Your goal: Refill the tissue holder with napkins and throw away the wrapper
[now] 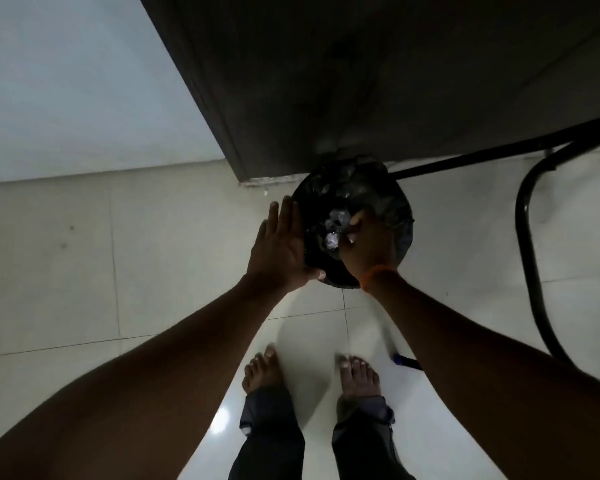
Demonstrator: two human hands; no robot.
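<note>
A: Centre frame, a black-lined bin [357,188] stands on the pale tile floor [84,271] below a dark cabinet [326,81]. The left hand [279,251], fingers spread flat, presses its left rim.

B: And the wrapper?

A: The clear, crumpled wrapper [335,228] sits inside the bin's mouth. The right hand [364,245] curls over it; whether it grips it cannot be told. Bare feet [264,368] show at lower centre.

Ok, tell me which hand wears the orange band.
The right hand, reaching into the black-lined bin over the crumpled wrapper. The left hand, flat against the bin's rim, has a bare wrist.
</note>
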